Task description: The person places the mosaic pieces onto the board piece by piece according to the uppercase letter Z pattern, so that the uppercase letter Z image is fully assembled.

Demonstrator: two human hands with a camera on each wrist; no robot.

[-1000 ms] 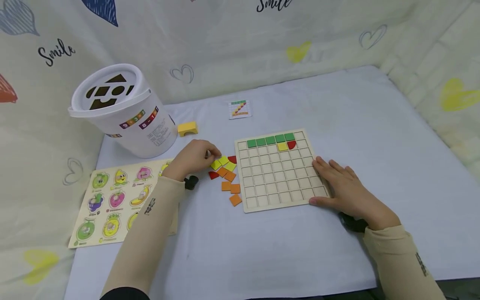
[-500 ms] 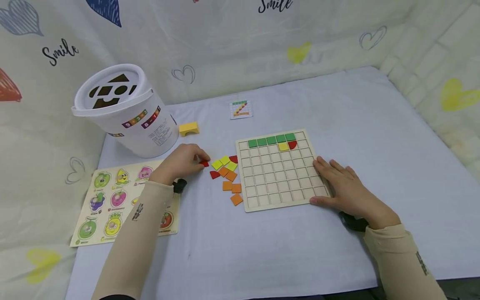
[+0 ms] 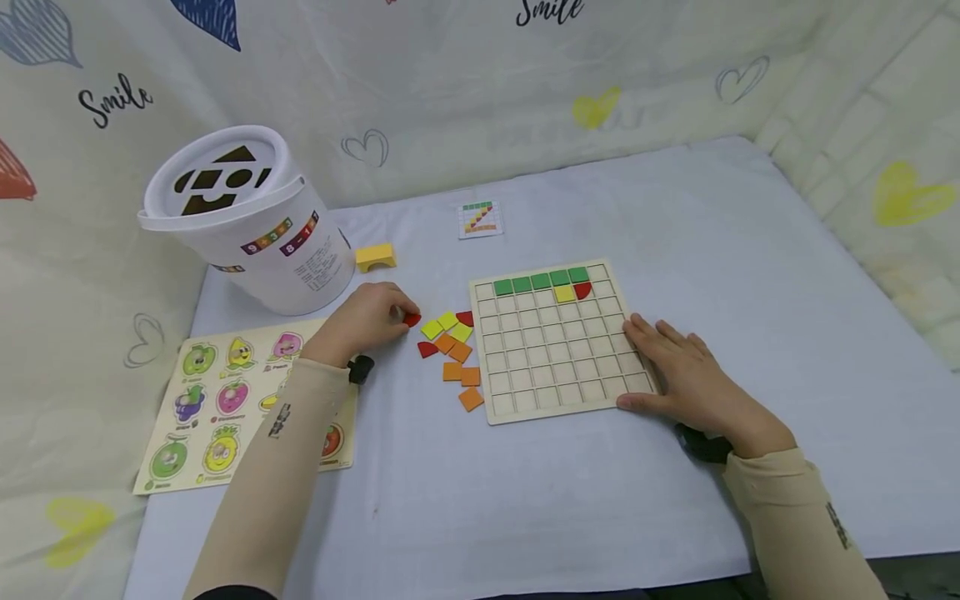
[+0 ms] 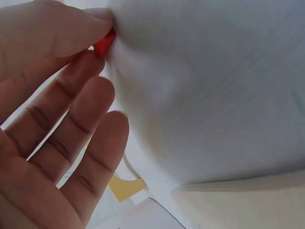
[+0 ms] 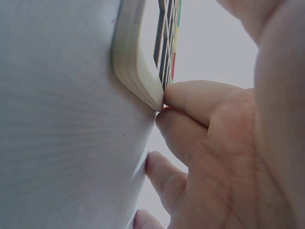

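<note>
My left hand (image 3: 367, 321) pinches a red quarter-round tile (image 4: 104, 43) between thumb and fingertips, low over the cloth beside the loose tiles. Yellow squares (image 3: 432, 330), orange squares (image 3: 470, 400) and two more red tiles (image 3: 427, 349) lie scattered left of the wooden grid board (image 3: 555, 350). On that board a row of green squares (image 3: 542, 282) fills part of an upper row; below its right end sit a yellow square (image 3: 564, 293) and a red tile (image 3: 582, 290). My right hand (image 3: 686, 375) rests with spread, fairly straight fingers at the board's right edge.
A white bucket (image 3: 300, 258) with shape holes in its lid stands at the back left, a yellow arch block (image 3: 375, 257) beside it. The fruit picture board (image 3: 255, 383) lies under the left forearm. A small pattern card (image 3: 480, 220) lies behind the grid board.
My left hand has drawn back left from the yellow tiles, and a red tile now shows in its fingertips. The right hand stays at the board's edge.
</note>
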